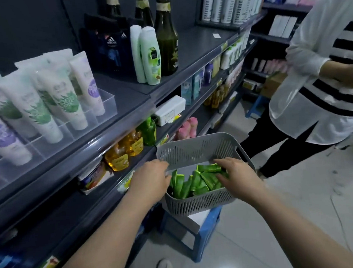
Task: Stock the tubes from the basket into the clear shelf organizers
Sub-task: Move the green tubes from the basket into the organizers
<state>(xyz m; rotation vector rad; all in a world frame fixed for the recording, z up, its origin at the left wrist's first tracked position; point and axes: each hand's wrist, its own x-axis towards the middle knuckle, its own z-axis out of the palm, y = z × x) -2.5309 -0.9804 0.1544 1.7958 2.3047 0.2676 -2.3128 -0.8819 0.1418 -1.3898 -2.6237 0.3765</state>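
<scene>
Tubes (196,183): green, jumbled in grey basket (194,151), under R hand, just right of L hand. Basket sits on blue stool (208,222).

R hand (238,175) down in pile, thumb + fingers either side of top tube; closed on it or not, can't tell. L hand (151,178) at basket rim, fingertips hidden, grip can't tell.

Prob. light, soft-walled, glossy so maybe slippery, not fragile. Best taken mid-body, stiffer near cap.

Clear organizers (103,103) up-left of L hand, part-filled w/ white tubes (43,114).
</scene>
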